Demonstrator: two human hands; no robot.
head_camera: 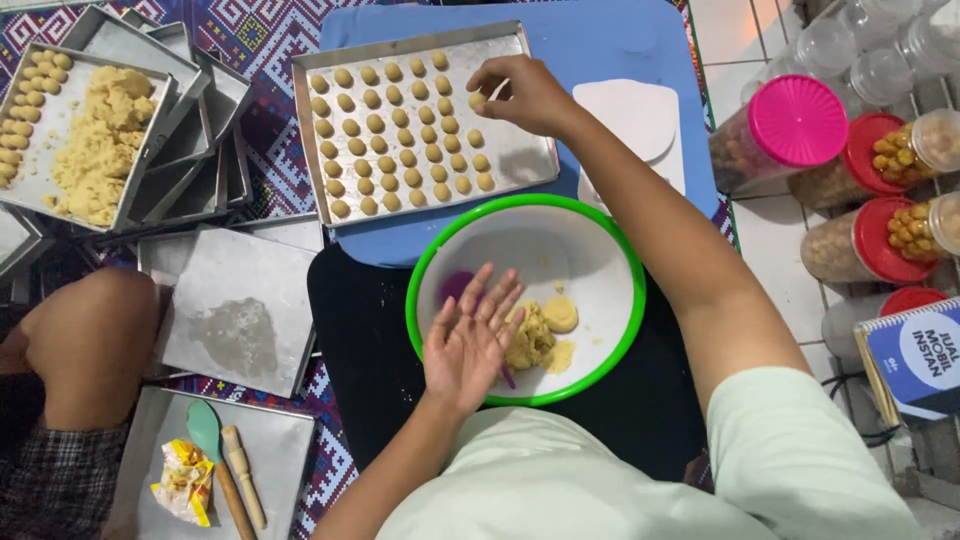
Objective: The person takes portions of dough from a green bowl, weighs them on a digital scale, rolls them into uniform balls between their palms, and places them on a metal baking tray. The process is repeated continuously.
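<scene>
Left hand [468, 338]: fingers spread flat, holding nothing, over pale yellow crumbly dough [530, 338] inside the green-rimmed white round bowl [600, 250]. Right hand [522, 92]: fingertips pinching a small round dough ball [478, 101] at the right edge of the rectangular metal baking tray [520, 160] of ball rows. Far right edge: pink-lidded clear jar [797, 121], red-lidded jars [880, 240], blue spiral-bound booklet [918, 360].

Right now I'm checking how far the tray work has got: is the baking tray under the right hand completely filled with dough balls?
No, the baking tray has bare metal on its right side, where the right hand reaches beside the dough balls.
</scene>
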